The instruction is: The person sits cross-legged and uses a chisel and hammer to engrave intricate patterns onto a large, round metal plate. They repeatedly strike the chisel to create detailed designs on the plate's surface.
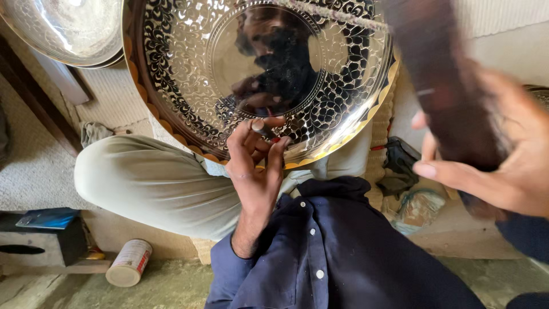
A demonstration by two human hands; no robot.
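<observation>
Two hands working: left hand [255, 166] pinches a small punch [265, 132] against engraved metal tray [189, 74] at 6 o'clock; right hand [503, 154] grips blurred dark mallet [446, 91].

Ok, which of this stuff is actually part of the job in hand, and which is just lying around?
In use:
engraved metal plate
small punch in left hand
dark wooden mallet in right hand

Lying about:
second metal plate
white tin
dark box
plastic bag

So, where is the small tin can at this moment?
In the head view, the tin can lies on its side on the floor at the lower left, below the person's bent knee and just right of a dark box.
</observation>
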